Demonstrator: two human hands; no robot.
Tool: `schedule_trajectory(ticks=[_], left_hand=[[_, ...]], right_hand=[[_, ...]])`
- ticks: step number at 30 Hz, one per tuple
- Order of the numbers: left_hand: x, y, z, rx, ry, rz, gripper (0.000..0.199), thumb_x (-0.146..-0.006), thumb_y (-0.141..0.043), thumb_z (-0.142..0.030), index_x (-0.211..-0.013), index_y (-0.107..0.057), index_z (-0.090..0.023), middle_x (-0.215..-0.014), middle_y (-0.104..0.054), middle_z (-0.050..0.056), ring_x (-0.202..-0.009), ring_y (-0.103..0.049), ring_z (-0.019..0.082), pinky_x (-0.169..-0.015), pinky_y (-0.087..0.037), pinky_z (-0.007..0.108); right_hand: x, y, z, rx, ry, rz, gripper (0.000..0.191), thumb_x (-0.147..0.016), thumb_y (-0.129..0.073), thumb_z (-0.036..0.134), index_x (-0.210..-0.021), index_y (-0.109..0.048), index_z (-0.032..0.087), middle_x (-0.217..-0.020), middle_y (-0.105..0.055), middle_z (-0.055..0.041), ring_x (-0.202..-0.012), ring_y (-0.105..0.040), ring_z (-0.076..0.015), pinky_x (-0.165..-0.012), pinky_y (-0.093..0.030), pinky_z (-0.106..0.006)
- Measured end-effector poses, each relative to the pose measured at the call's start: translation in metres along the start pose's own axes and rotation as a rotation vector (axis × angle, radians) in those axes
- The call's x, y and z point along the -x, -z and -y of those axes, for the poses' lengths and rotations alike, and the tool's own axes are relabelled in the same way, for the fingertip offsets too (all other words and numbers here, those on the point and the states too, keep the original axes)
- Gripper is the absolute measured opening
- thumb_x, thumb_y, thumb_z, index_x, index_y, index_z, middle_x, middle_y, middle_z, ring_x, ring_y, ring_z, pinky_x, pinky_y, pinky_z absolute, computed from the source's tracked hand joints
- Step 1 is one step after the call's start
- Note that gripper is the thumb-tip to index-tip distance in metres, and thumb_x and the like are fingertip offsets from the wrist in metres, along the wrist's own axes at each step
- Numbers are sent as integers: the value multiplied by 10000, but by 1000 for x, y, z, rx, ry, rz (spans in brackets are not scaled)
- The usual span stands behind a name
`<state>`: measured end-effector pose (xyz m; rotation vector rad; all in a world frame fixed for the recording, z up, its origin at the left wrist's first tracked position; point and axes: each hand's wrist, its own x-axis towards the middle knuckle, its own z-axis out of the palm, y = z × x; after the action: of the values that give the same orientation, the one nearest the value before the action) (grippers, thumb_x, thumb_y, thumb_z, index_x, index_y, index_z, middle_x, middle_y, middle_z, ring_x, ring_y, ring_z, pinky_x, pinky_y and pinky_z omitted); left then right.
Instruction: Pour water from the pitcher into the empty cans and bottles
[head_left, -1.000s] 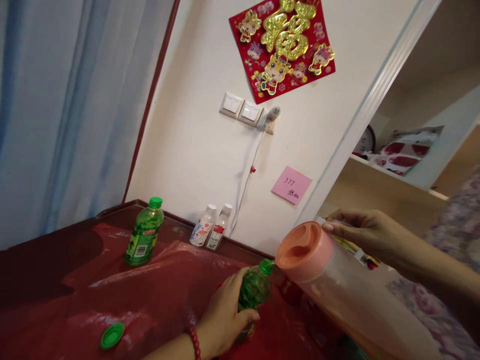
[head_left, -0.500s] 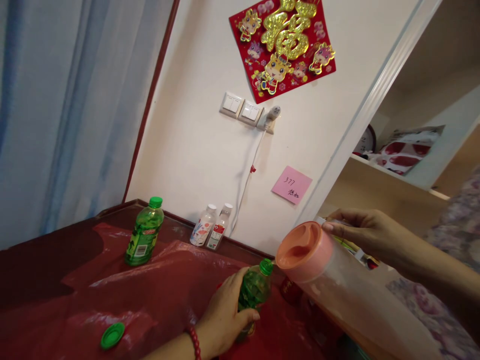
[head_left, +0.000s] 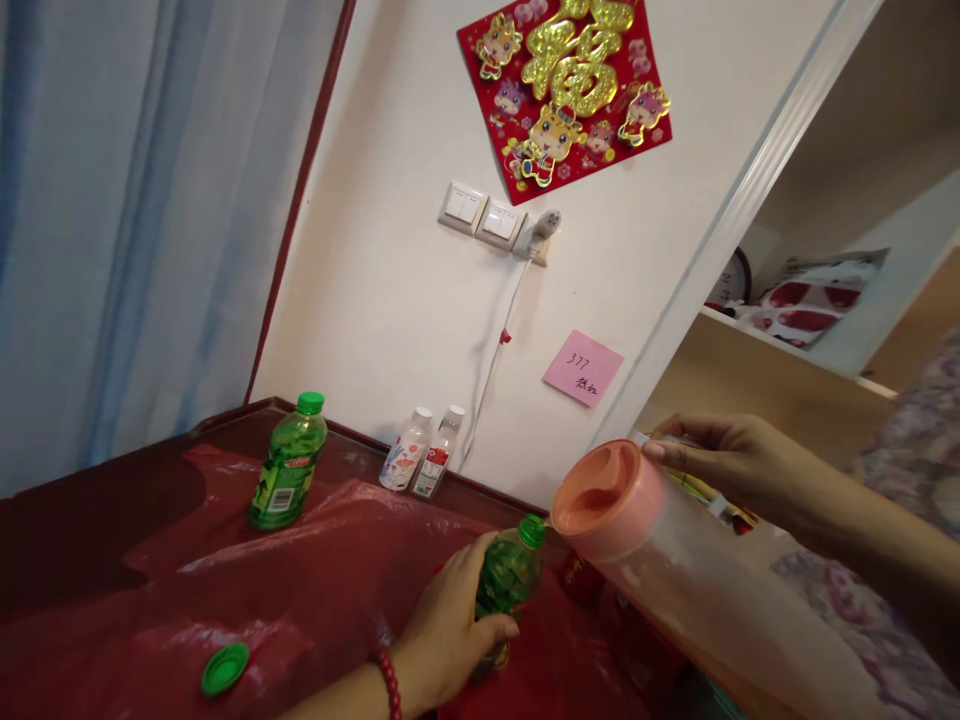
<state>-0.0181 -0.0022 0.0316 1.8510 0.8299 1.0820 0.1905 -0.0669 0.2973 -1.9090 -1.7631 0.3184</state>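
My left hand [head_left: 450, 625], with a red bead bracelet at the wrist, is wrapped round a green bottle [head_left: 510, 575]. My right hand [head_left: 712, 450] grips a large translucent pitcher [head_left: 720, 600] near the top. The pitcher is tilted to the left, and the spout side of its orange lid [head_left: 604, 500] is at the mouth of the green bottle. Whether liquid is running between them is too small to tell. A loose green cap [head_left: 225, 669] lies on the red sheet at the lower left.
Another green bottle [head_left: 289, 465] with its cap on stands at the left on the red-covered table [head_left: 337, 560]. Two small white-capped bottles [head_left: 420, 455] stand against the wall. A white cord [head_left: 491, 375] hangs beside them. Shelves [head_left: 795, 350] are at the right.
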Motion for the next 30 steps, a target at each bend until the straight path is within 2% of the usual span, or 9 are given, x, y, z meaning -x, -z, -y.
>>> schedule_trajectory(ticks=[21,30], left_hand=[[0,-1,-1,-4,-3,-4,790,-650,-628,-116,-1403,-445,-268,-1451,-531,48,-1332,-454,264,-1150,-320,401],[1,-1,-2,18,-18,-4,789,-644,-627,-98,-1393,-455,-278,-1429,-547,30,-1315,-467,244,-1146,-319,374]], right_hand=[[-5,1,-5,57,101,-19,426,-740,-689,648,-788,-704,225,-612,-568,12,-507,-499,-132,-425,-379,-223],[-10,1,-9,70,117,-23,429,-751,-676,656,-757,-696,228,-618,-559,12,-537,-497,-132,-428,-365,-210]])
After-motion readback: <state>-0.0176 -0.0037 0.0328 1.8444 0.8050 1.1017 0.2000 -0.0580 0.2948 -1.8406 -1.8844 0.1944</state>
